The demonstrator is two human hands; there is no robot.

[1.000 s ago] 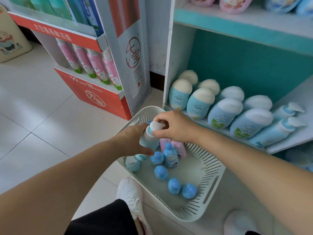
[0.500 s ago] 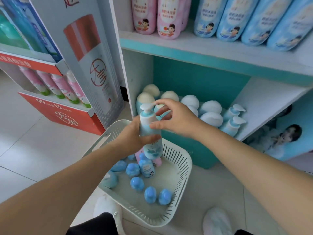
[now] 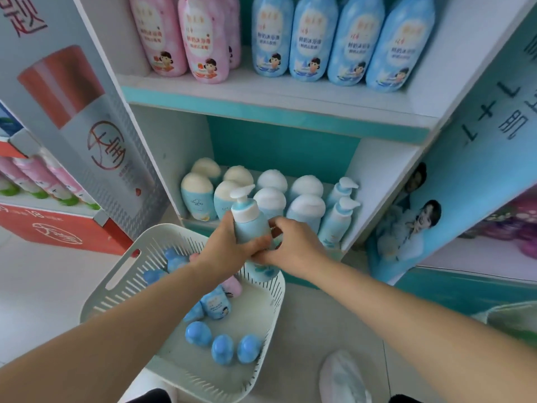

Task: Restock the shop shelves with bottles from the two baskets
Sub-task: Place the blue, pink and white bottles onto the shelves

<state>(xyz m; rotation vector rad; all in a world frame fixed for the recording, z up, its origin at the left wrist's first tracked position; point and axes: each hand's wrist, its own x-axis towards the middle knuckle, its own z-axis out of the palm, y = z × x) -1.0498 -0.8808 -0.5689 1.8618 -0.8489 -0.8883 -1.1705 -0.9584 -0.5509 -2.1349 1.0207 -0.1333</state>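
Both hands hold a light blue pump bottle with a white pump head, upright above the white slotted basket. My left hand grips its body from the left. My right hand wraps the lower part from the right. Several small blue-capped bottles and a pink one lie in the basket. Behind the held bottle, the lower shelf carries rows of white-capped blue bottles and two pump bottles.
The upper shelf holds pink bottles and tall blue bottles. A red and white display stand is at the left. A second basket's edge shows at the right. My shoe is on the tiled floor.
The pump bottle has risen out of the basket to the level of the lower shelf. My right hand moved from the pump head down to the bottle's lower body. The view tilted upward.
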